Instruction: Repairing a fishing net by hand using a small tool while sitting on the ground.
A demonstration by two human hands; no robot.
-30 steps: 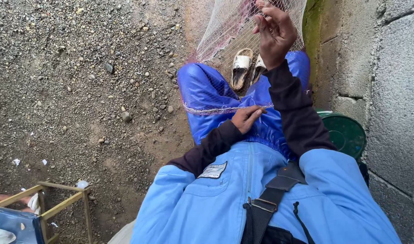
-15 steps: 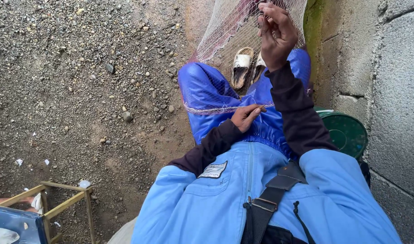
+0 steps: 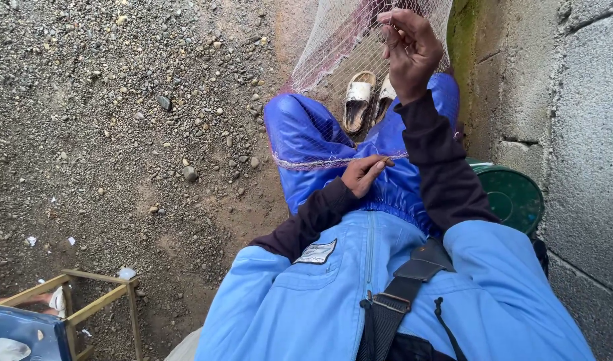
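Observation:
A fine whitish fishing net (image 3: 333, 53) hangs down in front of me and drapes over my blue trousers (image 3: 306, 134). My left hand (image 3: 363, 174) rests on my lap, fingers pinched on the net's corded lower edge (image 3: 306, 162). Raised higher, my right hand (image 3: 410, 50) has its fingertips closed on the mesh near the top of the view. Both sleeves are dark under a light blue vest. My feet in pale sandals (image 3: 360, 100) show through the net.
Gravel and dirt ground (image 3: 119, 134) spreads to the left. A grey block wall (image 3: 574, 134) runs along the right, with a green round lid or bucket (image 3: 514, 197) beside my hip. A wooden frame (image 3: 92, 301) and a blue object stand at the lower left.
My right hand has shifted slightly along the mesh; the left hand stays on the net's edge. The view has tilted a little.

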